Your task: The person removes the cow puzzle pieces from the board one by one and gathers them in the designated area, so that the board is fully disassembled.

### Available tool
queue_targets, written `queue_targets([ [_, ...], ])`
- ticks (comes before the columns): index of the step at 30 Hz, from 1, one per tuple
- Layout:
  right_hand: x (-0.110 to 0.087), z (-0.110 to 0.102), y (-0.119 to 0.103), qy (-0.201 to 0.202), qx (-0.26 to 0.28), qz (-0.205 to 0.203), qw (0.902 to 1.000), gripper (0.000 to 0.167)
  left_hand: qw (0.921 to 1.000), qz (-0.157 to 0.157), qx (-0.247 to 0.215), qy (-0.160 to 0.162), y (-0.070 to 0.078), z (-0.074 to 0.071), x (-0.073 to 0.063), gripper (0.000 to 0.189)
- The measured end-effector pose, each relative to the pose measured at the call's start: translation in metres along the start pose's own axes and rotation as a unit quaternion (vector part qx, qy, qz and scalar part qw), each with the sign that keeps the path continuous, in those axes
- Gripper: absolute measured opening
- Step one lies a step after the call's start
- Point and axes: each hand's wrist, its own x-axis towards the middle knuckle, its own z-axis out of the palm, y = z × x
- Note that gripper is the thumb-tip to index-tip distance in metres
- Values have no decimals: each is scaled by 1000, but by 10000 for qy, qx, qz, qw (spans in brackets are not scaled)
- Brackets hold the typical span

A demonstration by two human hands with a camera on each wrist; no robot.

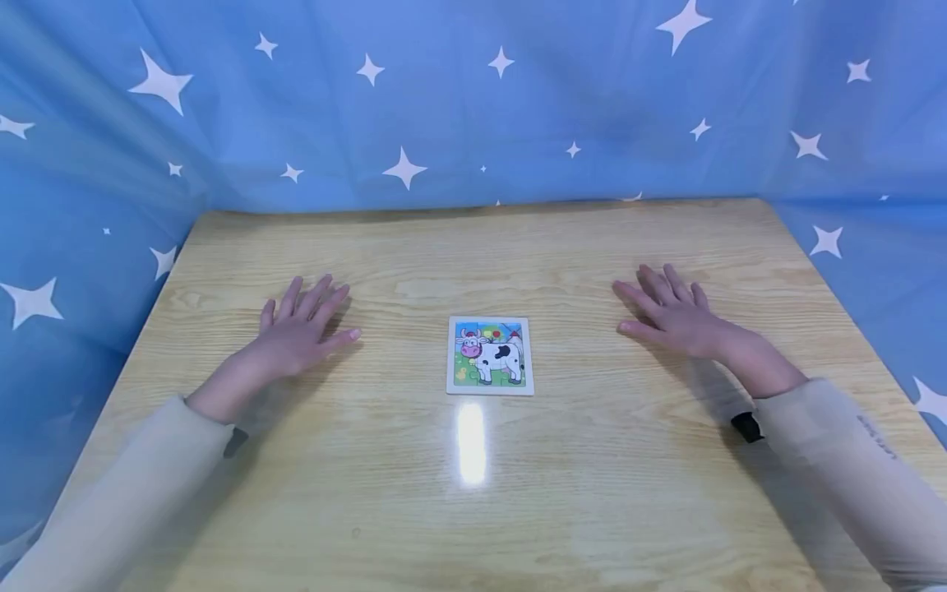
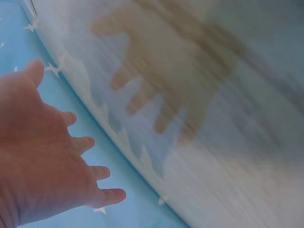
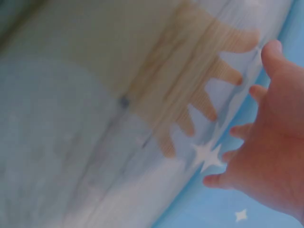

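Note:
A square cow jigsaw puzzle (image 1: 490, 356) in a white frame lies flat near the middle of the wooden table, its pieces fitted together. To its left, apart from it, my left hand (image 1: 299, 333) is held palm down with the fingers spread. My right hand (image 1: 676, 321) is on the other side, also spread and apart from the puzzle. In the left wrist view the left hand (image 2: 47, 152) has nothing in its fingers. The right wrist view shows the right hand (image 3: 270, 137) likewise holding nothing.
The wooden table (image 1: 355, 510) has a glossy top with a bright light reflection below the puzzle. A blue curtain (image 1: 459, 107) with white stars hangs behind the table and along both sides.

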Motion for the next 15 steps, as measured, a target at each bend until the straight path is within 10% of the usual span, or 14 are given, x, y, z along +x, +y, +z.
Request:
queue_targets([
  [15,14,9,-34,-6,-345,-329,9989,71,9986,508,-108,108,36,6,11,76],
])
